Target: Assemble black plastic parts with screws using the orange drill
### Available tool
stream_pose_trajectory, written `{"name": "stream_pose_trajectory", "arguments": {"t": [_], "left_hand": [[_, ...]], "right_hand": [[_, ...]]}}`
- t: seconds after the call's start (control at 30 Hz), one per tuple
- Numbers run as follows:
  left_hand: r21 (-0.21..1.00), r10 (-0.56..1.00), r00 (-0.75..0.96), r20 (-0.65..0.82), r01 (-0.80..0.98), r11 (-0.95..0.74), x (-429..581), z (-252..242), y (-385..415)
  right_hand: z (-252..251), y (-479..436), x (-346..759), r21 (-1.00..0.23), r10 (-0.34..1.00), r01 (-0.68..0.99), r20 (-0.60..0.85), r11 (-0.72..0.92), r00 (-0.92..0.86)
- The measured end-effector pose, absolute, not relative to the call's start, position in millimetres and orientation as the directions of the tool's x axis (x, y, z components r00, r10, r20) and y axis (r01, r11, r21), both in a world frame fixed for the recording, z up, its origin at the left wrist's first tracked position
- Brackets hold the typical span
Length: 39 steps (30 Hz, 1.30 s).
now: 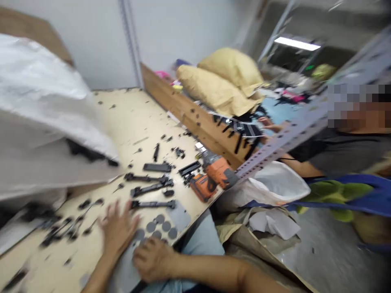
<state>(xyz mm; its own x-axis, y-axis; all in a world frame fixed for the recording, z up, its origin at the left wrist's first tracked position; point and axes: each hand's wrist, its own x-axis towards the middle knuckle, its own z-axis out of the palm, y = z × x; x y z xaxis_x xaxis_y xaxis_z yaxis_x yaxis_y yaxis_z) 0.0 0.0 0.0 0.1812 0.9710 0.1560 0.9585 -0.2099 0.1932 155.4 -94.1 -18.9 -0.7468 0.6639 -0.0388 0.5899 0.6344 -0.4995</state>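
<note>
My left hand (117,228) lies over the table with its fingers spread, near the ends of several black jointed rod-like parts (154,204). To its right, my right hand (155,259) is closed, fingers curled down at a grey sheet (124,270) by the table edge. Whatever those fingers hold, if anything, is hidden. Several flat grey discs (166,226) lie just beyond the right hand. A flat black bar (157,167) rests farther up the table. The view is tilted and partly blurred.
An orange cordless drill (218,171) lies at the table's right edge, beside a wooden divider (183,118). A large white sack (45,122) bulks on the left. Loose black parts (71,228) litter the table (122,106). Past a metal post (287,122), another person (357,152) works.
</note>
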Motion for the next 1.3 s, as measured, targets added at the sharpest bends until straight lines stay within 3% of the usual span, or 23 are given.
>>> {"name": "stream_pose_trajectory", "arguments": {"t": [0.07,0.2,0.3,0.4,0.5,0.6,0.7,0.83,0.93,1.07,1.17,1.3], "left_hand": [[0.144,0.963,0.262,0.067,0.952,-0.269,20,-2,10],[0.109,0.99,0.127,-0.062,0.987,-0.119,42,2,40],[0.142,0.995,0.068,-0.068,0.988,-0.058,50,10,58],[0.13,0.984,0.178,-0.008,0.976,-0.175,59,18,82],[0.13,0.948,0.319,-0.012,0.94,-0.314,68,25,107],[0.118,0.941,0.336,0.038,0.934,-0.338,76,28,112],[0.15,0.94,0.331,0.083,0.928,-0.34,70,22,90],[0.197,0.909,0.376,0.178,0.892,-0.408,21,4,35],[0.132,0.909,0.291,0.298,0.931,-0.341,-36,-2,-2],[0.079,0.949,0.163,0.272,0.978,-0.19,-92,4,-17],[0.129,0.974,-0.051,0.22,0.991,0.022,-105,8,-11],[0.159,0.979,-0.12,0.167,0.983,0.093,-101,9,-4]], "right_hand": [[-23,-95,156,-0.446,0.68,0.601,0.022,0.663,-0.733],[-26,-97,156,-0.348,0.69,0.596,0.341,0.723,-0.638],[-14,-93,161,-0.384,0.706,0.6,0.482,0.702,-0.518],[5,-65,179,-0.425,0.772,0.691,0.553,0.584,-0.312],[22,-14,206,-0.426,0.883,0.841,0.454,0.333,-0.12],[29,35,228,-0.474,1.0,0.881,0.015,-0.004,0.013],[31,57,238,-0.423,0.977,0.905,-0.206,-0.041,-0.052],[41,51,240,-0.417,0.955,0.908,-0.249,0.044,-0.161],[55,51,233,-0.437,0.951,0.897,-0.248,0.059,-0.183],[72,81,217,-0.48,0.955,0.877,-0.248,0.022,-0.16],[82,123,216,-0.51,0.975,0.856,-0.221,-0.082,-0.038],[84,183,245,-0.501,0.931,0.785,-0.197,-0.365,0.307]]}}
